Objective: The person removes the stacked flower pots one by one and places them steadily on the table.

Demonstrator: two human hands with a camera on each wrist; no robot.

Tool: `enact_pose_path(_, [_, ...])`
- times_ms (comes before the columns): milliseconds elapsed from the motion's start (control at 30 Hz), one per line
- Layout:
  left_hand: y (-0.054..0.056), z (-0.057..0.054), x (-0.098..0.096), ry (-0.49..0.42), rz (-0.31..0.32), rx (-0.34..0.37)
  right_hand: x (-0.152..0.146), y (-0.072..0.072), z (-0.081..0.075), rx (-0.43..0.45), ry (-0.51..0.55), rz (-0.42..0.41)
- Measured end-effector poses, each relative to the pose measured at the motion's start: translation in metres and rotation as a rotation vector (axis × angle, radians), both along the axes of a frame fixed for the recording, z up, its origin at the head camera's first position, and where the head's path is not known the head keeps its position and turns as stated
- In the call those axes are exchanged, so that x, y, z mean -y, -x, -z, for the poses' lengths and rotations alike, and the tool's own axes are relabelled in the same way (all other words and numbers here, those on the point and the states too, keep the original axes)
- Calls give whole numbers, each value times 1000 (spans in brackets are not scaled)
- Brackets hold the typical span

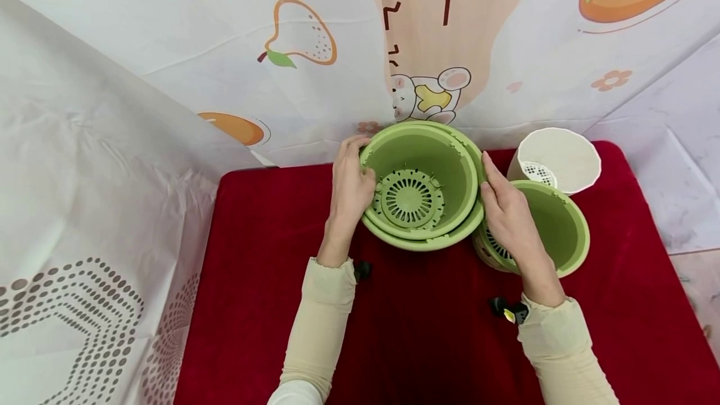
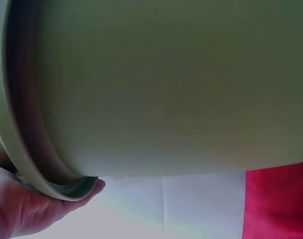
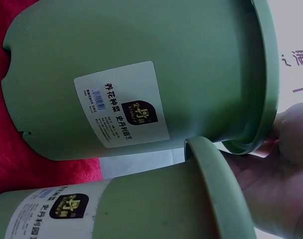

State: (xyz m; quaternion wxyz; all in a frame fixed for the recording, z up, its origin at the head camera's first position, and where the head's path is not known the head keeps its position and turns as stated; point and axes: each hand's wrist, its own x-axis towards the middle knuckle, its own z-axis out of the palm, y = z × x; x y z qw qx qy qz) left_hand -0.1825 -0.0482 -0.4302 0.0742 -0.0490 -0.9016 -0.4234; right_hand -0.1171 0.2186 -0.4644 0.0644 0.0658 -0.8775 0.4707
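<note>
Two green plastic flower pots are nested in the head view; the inner pot (image 1: pixel 439 145) has a slotted base, and the outer pot's rim (image 1: pixel 416 245) shows around it. My left hand (image 1: pixel 351 180) grips their left rim, with the thumb over the edge. On the opposite side, my right hand (image 1: pixel 509 211) holds the rim between thumb and fingers. The left wrist view is mostly filled by a smooth pot wall (image 2: pixel 166 89). A white label (image 3: pixel 122 104) is on the outer pot's side in the right wrist view.
A separate green pot (image 1: pixel 565 230) stands beneath and beside my right hand. Behind it is a white pot (image 1: pixel 568 158) with a perforated disc (image 1: pixel 538 172) inside. The red cloth (image 1: pixel 270 255) covers the table, and a printed curtain (image 1: pixel 225 36) hangs behind it.
</note>
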Motion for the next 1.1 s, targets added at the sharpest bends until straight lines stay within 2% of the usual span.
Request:
enact_pose_path(200, [1, -2, 1, -3, -7, 2, 0, 1, -1, 2, 0, 2])
enact_pose_path(467, [0, -1, 2, -38, -20, -35, 0, 0, -1, 9, 6, 1])
enact_pose_path(700, [0, -4, 1, -145, -4, -85, 0, 1, -1, 18, 12, -2])
enact_pose_path(867, [-1, -5, 1, -215, -16, -100, 0, 2, 0, 22, 2, 1])
enact_pose_path(1100, [-3, -8, -1, -205, -51, -50, -1, 3, 2, 24, -4, 5])
